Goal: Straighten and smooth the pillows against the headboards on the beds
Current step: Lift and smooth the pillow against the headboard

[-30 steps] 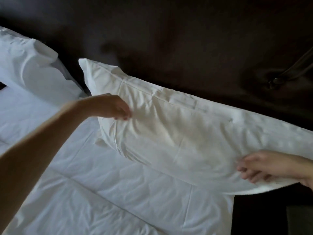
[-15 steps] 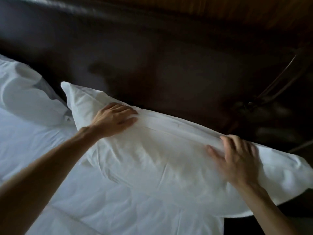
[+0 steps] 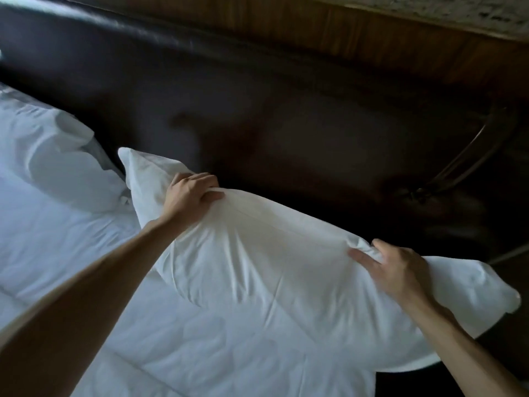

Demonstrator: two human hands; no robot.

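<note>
Left hand (image 3: pixel 190 196) and right hand (image 3: pixel 396 267) each pinch the pillow's (image 3: pixel 272 253) top edge (fabric bunched), beside the headboard (image 3: pixel 257 116).

Both bare forearms reach away from the camera, the left one long and slanting in from the near left, the right one coming up from the near right corner. The left hand (image 3: pixel 190 197) is curled, fingers (image 3: pixel 206 179) hooked over the far side and thumb pressed forward, pinching fabric. The right hand (image 3: pixel 396 269) lies knuckles up, thumb stretched leftward, its fingertips apparently bunched around a fold, though blur hides them.
</note>
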